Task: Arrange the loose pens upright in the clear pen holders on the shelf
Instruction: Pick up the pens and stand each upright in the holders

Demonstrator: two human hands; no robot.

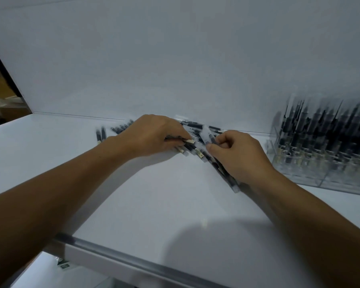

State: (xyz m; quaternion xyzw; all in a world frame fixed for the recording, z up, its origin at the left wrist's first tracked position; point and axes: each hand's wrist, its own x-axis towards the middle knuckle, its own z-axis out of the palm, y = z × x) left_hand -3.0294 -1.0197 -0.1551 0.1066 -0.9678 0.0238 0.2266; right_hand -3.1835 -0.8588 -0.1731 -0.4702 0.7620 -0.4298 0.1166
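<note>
A heap of loose black pens (192,126) with clear caps lies on the white shelf (154,194) against the back wall. My left hand (152,136) rests on the heap's left part, its fingers closed on several pens. My right hand (239,156) is at the heap's right side, gripping a bundle of pens (227,173) that runs under the palm, with one clear-capped pen (207,135) pinched between thumb and fingers. Clear pen holders (328,165) stand at the right, packed with upright black pens. The frame is blurred.
Two separate pens (100,134) lie at the left of the heap. The shelf's front edge carries a clear rail (133,260). A white back wall (175,69) rises behind. At far left, an opening (2,90) shows a brown floor.
</note>
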